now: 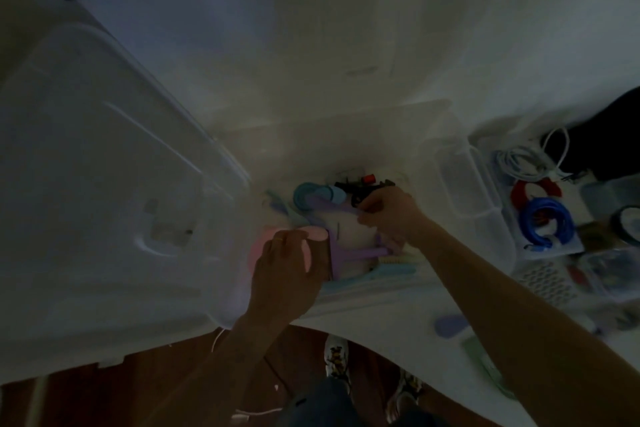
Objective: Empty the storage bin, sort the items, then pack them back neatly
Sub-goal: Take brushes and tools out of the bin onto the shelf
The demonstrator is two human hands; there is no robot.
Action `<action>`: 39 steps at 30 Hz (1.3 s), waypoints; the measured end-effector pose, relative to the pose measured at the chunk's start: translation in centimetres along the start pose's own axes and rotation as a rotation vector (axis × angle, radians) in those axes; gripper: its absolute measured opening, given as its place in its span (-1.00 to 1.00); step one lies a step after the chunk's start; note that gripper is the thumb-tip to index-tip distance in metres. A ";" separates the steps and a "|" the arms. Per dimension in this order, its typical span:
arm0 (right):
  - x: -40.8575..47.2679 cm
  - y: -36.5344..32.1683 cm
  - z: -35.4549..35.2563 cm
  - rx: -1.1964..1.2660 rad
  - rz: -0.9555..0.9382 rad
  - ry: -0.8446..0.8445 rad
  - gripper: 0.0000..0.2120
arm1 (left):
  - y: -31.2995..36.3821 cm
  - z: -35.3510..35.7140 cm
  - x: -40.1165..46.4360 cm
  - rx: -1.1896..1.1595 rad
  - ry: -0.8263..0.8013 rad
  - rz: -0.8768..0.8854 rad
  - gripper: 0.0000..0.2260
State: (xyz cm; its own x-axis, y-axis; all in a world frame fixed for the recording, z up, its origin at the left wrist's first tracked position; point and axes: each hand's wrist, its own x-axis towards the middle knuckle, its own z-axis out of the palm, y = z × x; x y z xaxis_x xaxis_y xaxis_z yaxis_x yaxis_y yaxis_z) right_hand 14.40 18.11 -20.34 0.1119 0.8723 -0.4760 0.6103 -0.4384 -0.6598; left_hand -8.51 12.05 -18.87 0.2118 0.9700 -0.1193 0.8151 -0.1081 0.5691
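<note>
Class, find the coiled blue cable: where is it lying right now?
In the head view it lies on the right, the coiled blue cable just below a red coil and beside the clear storage bin.

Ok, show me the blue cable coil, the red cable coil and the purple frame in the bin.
blue cable coil [546, 222]: head view, on its right loop.
red cable coil [518, 193]: head view, on its left arc.
purple frame [363, 253]: head view, on its lower bar.

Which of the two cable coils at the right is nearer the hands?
The blue coil: it lies lower and closer to the right hand than the red coil behind it.
</note>
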 end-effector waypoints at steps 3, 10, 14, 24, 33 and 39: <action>-1.9 -0.7 -1.6 0.176 0.036 -0.102 -0.77 | -0.1 0.0 1.2 -0.284 -0.048 -0.213 -0.47; -5.0 -1.6 -1.1 0.189 -0.039 -0.312 -0.73 | -1.6 -1.8 3.6 -0.731 0.002 -0.411 -0.89; -4.4 -2.5 -0.6 0.069 -0.257 -0.184 -0.57 | -1.4 -1.9 4.3 -0.728 0.053 -0.333 -0.88; -2.8 -0.6 -2.1 -0.506 -0.157 -0.371 -0.67 | -1.1 -1.4 4.8 -0.420 -0.096 -0.274 -0.71; -4.3 0.1 -5.4 -0.379 -0.144 -0.363 -0.79 | -3.3 -1.2 3.7 -0.096 -0.117 -0.110 -0.72; -16.0 0.8 -15.2 -0.032 -0.279 -0.167 -0.81 | 0.3 -2.1 1.5 -0.285 -0.142 -0.105 -0.84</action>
State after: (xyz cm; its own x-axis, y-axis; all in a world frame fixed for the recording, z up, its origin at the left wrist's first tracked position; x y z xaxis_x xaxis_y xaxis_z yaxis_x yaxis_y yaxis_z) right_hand 25.04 7.07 -4.40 -0.1921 0.9091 -0.3697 0.6240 -0.1776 -0.7609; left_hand -9.08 13.93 -17.19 0.2239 0.9306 -0.2896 0.6567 0.0755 0.7504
